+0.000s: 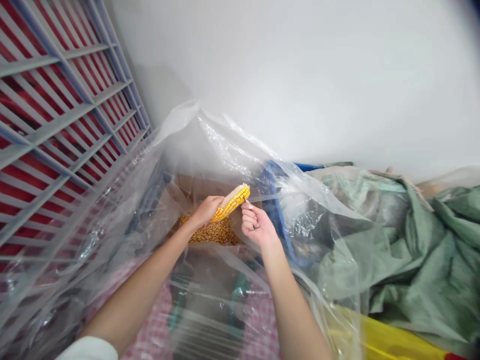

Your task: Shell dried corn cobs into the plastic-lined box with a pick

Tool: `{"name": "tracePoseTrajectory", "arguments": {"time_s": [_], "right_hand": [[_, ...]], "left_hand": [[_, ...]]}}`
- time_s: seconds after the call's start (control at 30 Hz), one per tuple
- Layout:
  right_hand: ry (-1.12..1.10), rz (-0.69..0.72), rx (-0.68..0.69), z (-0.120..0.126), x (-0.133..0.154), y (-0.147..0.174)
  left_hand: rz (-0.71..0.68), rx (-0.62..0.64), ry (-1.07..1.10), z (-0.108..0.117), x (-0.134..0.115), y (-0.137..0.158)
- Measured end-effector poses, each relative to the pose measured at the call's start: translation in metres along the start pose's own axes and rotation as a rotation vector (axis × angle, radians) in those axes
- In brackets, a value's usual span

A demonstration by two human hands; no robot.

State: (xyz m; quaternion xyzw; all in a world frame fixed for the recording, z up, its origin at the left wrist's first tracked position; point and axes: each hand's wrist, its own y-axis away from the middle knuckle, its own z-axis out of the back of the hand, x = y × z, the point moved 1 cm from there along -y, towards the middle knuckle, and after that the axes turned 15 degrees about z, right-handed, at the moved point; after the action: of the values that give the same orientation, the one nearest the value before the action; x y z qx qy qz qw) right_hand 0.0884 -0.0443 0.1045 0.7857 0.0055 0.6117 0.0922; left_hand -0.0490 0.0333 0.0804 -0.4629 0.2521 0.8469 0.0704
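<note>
My left hand (pixel 207 211) is closed around the lower end of a corn cob (pixel 233 201). The cob tilts up to the right; yellow kernels cover its near side, and a bare pale strip runs along its upper side. My right hand (pixel 257 225) is closed at the cob's right side, fingertips close to the kernels. It grips a thin tool with a dark tip; a bit of green shows at the palm, but most of it is hidden. Loose corn kernels (pixel 213 233) lie in a heap below the cob, inside a clear plastic sheet (pixel 225 135).
A slatted plastic crate panel (pixel 93 105) with red behind it rises at the left. To the right are a blue crate (pixel 279 215), a green tarp or sack (pixel 423 255) and something yellow (pixel 390 335). A white wall (pixel 300 75) stands behind.
</note>
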Motion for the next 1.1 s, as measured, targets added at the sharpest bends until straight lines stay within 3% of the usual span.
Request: {"name": "tracePoseTrajectory", "arguments": {"time_s": [0.17,0.3,0.47,0.67,0.73,0.8,0.9,1.0,1.07,1.1], "right_hand": [[0.990,0.107,-0.243,-0.001,0.012,0.012],[1.527,0.185,-0.297,0.001,0.020,0.016],[1.569,0.210,-0.271,0.003,0.024,0.014],[1.609,0.206,-0.219,0.008,0.021,0.014],[1.552,0.244,-0.188,0.011,0.017,0.012],[1.324,0.259,-0.163,0.014,0.010,0.008],[0.660,0.124,-0.142,0.015,-0.003,0.001],[0.044,-0.026,-0.025,0.009,-0.008,-0.003],[-0.095,-0.009,0.060,0.005,-0.004,-0.002],[-0.062,0.015,0.077,0.004,-0.001,-0.002]], "left_hand": [[-0.017,-0.187,-0.031,0.015,-0.003,-0.005],[0.025,-0.246,-0.048,0.029,-0.007,-0.007],[0.035,-0.119,-0.062,0.028,-0.013,-0.005],[-0.056,-0.080,-0.200,0.022,-0.012,-0.003],[-0.117,-0.068,-0.293,0.020,-0.009,-0.001],[-0.149,-0.063,-0.337,0.018,-0.006,0.000],[-0.141,-0.068,-0.283,0.016,-0.004,0.002],[-0.102,-0.055,-0.166,0.013,-0.002,0.002],[-0.076,-0.043,-0.124,0.012,-0.002,0.002],[-0.066,-0.041,-0.114,0.012,-0.003,0.001]]}}
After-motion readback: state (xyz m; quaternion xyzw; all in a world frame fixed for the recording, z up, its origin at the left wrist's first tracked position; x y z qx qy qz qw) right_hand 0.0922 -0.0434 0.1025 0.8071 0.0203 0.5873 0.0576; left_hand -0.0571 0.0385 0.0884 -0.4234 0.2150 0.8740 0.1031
